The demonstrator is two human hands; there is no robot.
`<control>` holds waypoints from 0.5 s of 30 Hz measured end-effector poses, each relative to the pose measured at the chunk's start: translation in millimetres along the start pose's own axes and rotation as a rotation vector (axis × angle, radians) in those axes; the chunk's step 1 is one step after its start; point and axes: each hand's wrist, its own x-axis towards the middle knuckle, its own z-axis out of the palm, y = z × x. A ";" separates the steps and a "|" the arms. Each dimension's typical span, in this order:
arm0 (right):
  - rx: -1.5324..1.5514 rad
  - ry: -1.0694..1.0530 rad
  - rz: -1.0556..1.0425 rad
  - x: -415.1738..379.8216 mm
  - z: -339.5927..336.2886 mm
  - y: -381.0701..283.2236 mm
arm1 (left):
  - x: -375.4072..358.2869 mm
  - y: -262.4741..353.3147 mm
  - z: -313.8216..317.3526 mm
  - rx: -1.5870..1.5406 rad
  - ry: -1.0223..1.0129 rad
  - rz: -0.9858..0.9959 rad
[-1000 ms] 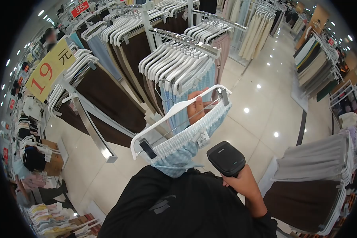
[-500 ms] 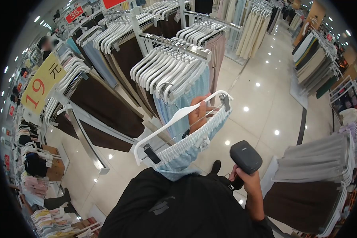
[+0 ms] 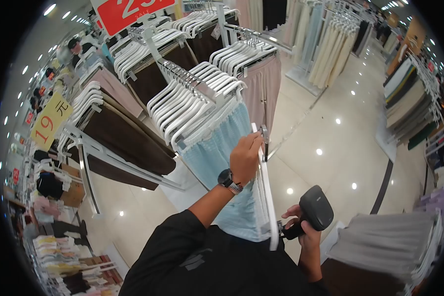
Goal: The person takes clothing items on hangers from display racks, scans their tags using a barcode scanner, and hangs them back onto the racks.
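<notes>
Change: the white clip hanger that lay flat and crosswise half a second ago now stands edge-on, nearly vertical; the left hand has come up to grip its top end by the metal hook.
Garment: light blue checked trousers hang clipped from that hanger, in front of the person's chest, just right of the left forearm.
Left hand: clenched round the hanger top, a wristwatch below it.
Right hand: the right hand grips the handle of a black barcode scanner, which has dropped low and right, its head turned off the garment (tag no longer in view).
Reading: likely the scan is done and the piece is heading to the rail.
Rail: sloped rack of white hangers just up-left of the left hand, more blue trousers under it.
Floor: glossy cream tiles, beyond both hands, with lamp reflections.
Room: clothing shop; red sale sign far above, yellow 19 price card well left, folded grey stack right of the scanner.
</notes>
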 end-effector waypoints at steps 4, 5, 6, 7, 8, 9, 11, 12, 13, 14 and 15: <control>0.006 -0.023 -0.035 25.1 -34.1 -27.8 | 25.0 3.1 -4.7 0.278 -0.069 0.030; 0.017 -0.002 -0.016 29.2 -44.7 -34.5 | 28.2 0.1 -10.2 0.357 -0.168 0.028; 0.011 0.007 0.000 38.5 -56.1 -38.5 | 27.8 -4.3 -12.9 0.452 -0.158 0.062; 0.006 0.019 0.016 49.4 -63.0 -43.3 | 29.4 -5.8 -21.3 0.477 -0.148 0.044; -0.006 0.011 -0.029 62.6 -65.1 -48.3 | 30.8 -5.6 -32.2 0.489 -0.195 0.087; 0.006 -0.026 0.000 73.0 -78.9 -48.5 | 30.9 -6.7 -41.0 0.496 -0.246 0.131; 0.024 0.003 0.022 94.2 -85.9 -50.7 | 27.7 -12.3 -56.0 0.488 -0.186 0.177; -0.004 0.070 -0.003 103.4 -86.7 -51.6 | 26.0 -9.6 -67.9 0.504 -0.303 0.092; -0.032 0.139 -0.029 112.0 -87.3 -51.9 | 24.4 -7.5 -77.1 0.516 -0.421 0.006; 0.011 0.083 -0.007 122.3 -94.4 -52.0 | 22.3 -7.5 -83.0 0.522 -0.428 0.002; 0.024 0.083 -0.012 132.1 -91.7 -52.7 | 20.3 -7.9 -87.9 0.530 -0.476 -0.105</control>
